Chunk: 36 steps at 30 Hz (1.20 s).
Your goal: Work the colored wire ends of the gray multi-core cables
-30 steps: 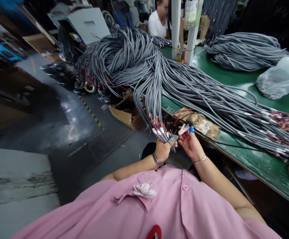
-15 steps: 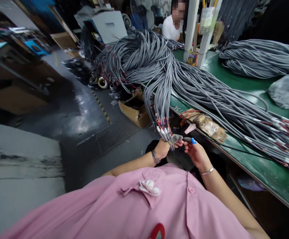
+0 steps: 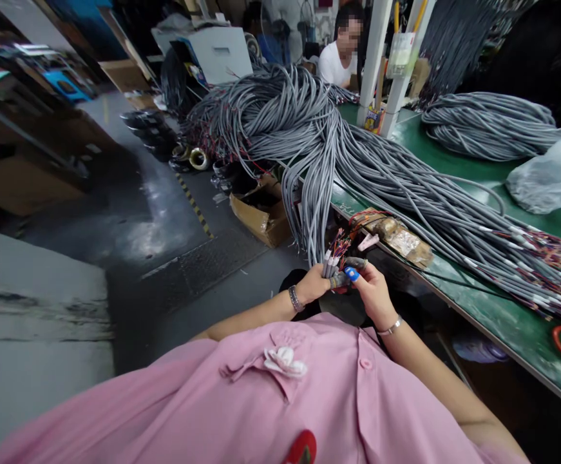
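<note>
My left hand (image 3: 313, 284) is wrapped round a bunch of grey cables (image 3: 316, 219) near their stripped ends. White sleeves (image 3: 328, 263) and thin coloured wires (image 3: 340, 243), red, orange and purple among them, stick up above its fingers. Close against that bunch, my right hand (image 3: 374, 295) has thumb and forefinger drawn together in a pinch. Blue wrapping covers the thumb tip, and grey covers sit on a finger of each hand. Whatever is between the right fingertips is too small to make out. The cables run down to my hands from a large heap on the bench.
A green bench (image 3: 497, 322) bears long grey cables and a coiled bundle (image 3: 493, 125). By its edge lie a taped brown block (image 3: 400, 241) and a pink clip (image 3: 368, 242). Below is an open cardboard box (image 3: 263, 216). A person (image 3: 335, 61) in white sits beyond.
My right hand has moved left, up against the cable ends in my left hand. The coloured wires now lean to the right, apart from the hanging cables behind.
</note>
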Motion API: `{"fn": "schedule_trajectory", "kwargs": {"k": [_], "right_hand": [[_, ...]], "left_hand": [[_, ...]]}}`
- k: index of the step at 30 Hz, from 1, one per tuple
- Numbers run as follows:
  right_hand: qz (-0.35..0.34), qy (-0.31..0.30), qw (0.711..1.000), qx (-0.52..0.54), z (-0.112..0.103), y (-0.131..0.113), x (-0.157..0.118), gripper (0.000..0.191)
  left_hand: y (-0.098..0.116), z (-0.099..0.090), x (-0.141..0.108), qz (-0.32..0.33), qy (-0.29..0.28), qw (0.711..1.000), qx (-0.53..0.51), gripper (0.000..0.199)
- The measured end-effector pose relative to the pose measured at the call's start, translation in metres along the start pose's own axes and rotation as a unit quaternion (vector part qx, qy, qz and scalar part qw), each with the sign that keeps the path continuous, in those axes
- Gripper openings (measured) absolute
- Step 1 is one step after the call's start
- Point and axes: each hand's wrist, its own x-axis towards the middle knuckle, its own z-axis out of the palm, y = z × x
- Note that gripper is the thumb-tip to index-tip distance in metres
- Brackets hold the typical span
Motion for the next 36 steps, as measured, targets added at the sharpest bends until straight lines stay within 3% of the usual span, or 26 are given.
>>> {"fn": "schedule_trajectory", "kwargs": {"k": [4,8,13,19,25,28,33,36], "right_hand": [[0.0,0.017,1.0,-0.005,0.005,-0.004,0.005,0.024],[-0.007,0.027,0.999,-0.019,0.003,-0.004,0.008,0.024],[0.016,-0.006,1.0,-0.013,0.003,-0.003,0.013,0.022],[0.042,0.013,0.999,0.014,0.006,0.0,0.02,0.025],[0.054,-0.002,0.999,0.005,0.007,-0.004,0.03,0.024],[0.055,0.01,0.998,0.005,0.008,-0.006,0.034,0.026],[0.074,0.043,0.995,0.048,0.012,-0.001,0.03,0.027],[0.082,0.054,0.994,0.056,0.013,0.001,0.027,0.025]], "left_hand": [[0.001,-0.003,-0.004,0.017,-0.023,0.999,0.03,0.04],[0.01,-0.006,-0.01,0.044,0.005,0.999,0.024,0.04],[0.017,-0.006,-0.012,0.077,-0.003,0.988,0.135,0.039],[0.018,-0.006,-0.007,0.05,0.024,0.993,0.104,0.042],[0.026,-0.009,-0.002,0.047,-0.004,0.988,0.148,0.042],[0.029,-0.008,0.001,0.036,0.014,0.992,0.116,0.041],[0.023,-0.005,0.004,0.038,0.104,0.993,0.034,0.037],[0.02,-0.004,0.003,0.044,0.108,0.992,0.046,0.035]]}}
